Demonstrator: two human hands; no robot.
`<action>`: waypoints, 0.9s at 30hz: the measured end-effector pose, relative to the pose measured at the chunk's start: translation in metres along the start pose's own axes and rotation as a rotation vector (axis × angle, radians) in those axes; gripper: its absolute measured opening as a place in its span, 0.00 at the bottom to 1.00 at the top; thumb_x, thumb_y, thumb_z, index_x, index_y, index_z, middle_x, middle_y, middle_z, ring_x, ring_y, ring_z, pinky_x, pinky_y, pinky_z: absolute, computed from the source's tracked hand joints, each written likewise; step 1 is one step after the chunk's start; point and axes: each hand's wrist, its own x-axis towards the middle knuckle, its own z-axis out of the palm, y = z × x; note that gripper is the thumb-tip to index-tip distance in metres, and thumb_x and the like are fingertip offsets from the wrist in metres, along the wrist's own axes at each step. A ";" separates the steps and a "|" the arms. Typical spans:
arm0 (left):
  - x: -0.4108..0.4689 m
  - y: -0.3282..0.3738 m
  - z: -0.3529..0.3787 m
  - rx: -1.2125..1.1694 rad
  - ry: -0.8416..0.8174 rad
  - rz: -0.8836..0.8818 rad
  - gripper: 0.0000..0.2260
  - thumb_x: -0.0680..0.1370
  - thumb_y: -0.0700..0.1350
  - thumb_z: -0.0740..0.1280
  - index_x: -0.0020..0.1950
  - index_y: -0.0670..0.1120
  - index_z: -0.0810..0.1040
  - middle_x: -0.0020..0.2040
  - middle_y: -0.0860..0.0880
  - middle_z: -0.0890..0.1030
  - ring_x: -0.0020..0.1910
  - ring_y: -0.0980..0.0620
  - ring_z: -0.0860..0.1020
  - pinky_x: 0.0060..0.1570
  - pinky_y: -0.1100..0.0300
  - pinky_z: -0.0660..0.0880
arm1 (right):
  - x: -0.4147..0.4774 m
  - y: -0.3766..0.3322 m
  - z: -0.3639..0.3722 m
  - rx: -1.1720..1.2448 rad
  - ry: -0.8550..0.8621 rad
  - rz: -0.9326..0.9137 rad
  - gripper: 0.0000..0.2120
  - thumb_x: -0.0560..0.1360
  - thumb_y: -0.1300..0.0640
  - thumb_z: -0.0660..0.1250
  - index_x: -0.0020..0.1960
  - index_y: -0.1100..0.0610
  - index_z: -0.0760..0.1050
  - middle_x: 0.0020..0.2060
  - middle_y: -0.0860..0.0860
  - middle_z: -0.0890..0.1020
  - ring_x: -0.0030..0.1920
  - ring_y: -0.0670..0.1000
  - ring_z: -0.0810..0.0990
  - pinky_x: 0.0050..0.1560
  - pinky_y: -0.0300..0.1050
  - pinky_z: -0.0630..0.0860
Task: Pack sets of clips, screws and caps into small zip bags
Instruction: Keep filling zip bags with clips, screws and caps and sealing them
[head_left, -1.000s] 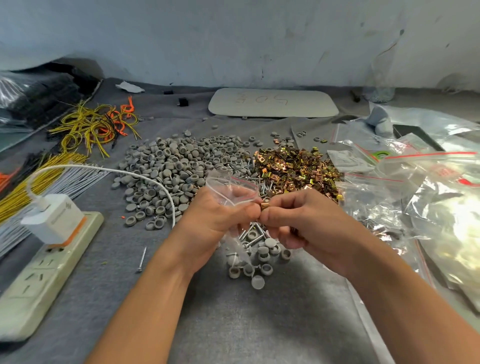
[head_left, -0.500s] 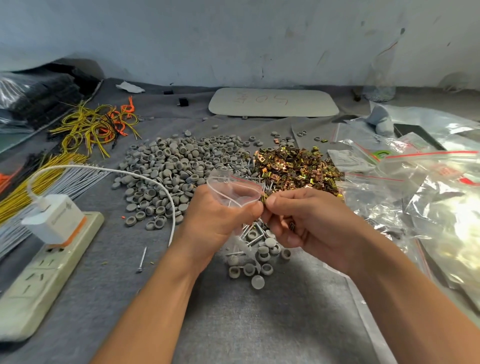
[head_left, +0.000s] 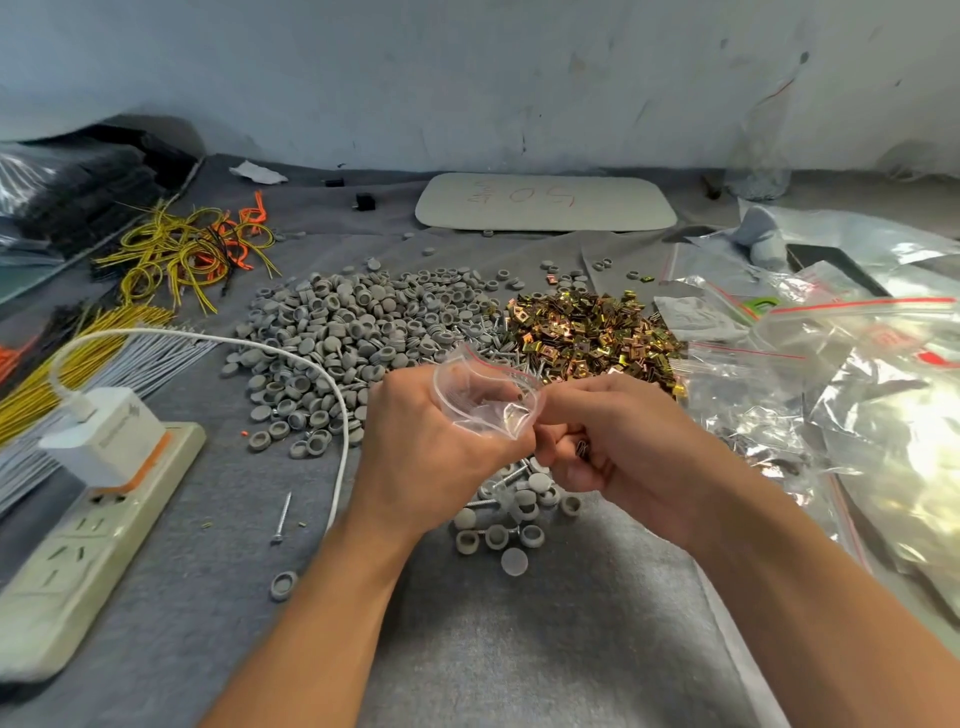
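Observation:
My left hand grips a small clear zip bag with its mouth held wide. My right hand meets the bag's right edge with thumb and forefinger pinched together, and several brass clips show in its curled palm. Below both hands lies a small heap of grey caps and screws. Behind the hands are a large pile of grey caps and a pile of brass clips, with screws between them.
A power strip with a white charger and cable lies at the left. Yellow and orange wires sit at the back left. Clear zip bags crowd the right side. One loose screw lies on the grey cloth.
The bag's mouth has spread wider and turned toward me. My right hand's fingertips have moved in to the bag's rim, and both hands have dropped slightly.

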 end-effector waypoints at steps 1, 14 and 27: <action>0.000 0.000 0.000 -0.012 0.000 0.002 0.08 0.62 0.55 0.74 0.40 0.63 0.82 0.40 0.63 0.85 0.42 0.62 0.85 0.39 0.70 0.78 | 0.000 -0.001 0.000 -0.004 -0.007 0.004 0.12 0.76 0.60 0.70 0.35 0.59 0.85 0.29 0.55 0.76 0.26 0.49 0.67 0.26 0.38 0.62; 0.002 0.001 0.004 -0.129 -0.063 -0.111 0.06 0.59 0.53 0.73 0.35 0.60 0.83 0.37 0.64 0.84 0.36 0.63 0.83 0.34 0.71 0.75 | 0.002 -0.011 0.002 -0.064 -0.045 0.061 0.14 0.75 0.64 0.67 0.30 0.58 0.81 0.25 0.54 0.73 0.23 0.47 0.63 0.26 0.40 0.55; 0.001 -0.008 0.005 -0.185 -0.064 -0.211 0.11 0.60 0.53 0.71 0.38 0.49 0.86 0.30 0.52 0.83 0.27 0.55 0.77 0.28 0.58 0.73 | 0.011 -0.004 0.006 0.092 -0.114 0.114 0.05 0.65 0.60 0.71 0.31 0.59 0.78 0.23 0.52 0.69 0.21 0.45 0.61 0.24 0.39 0.56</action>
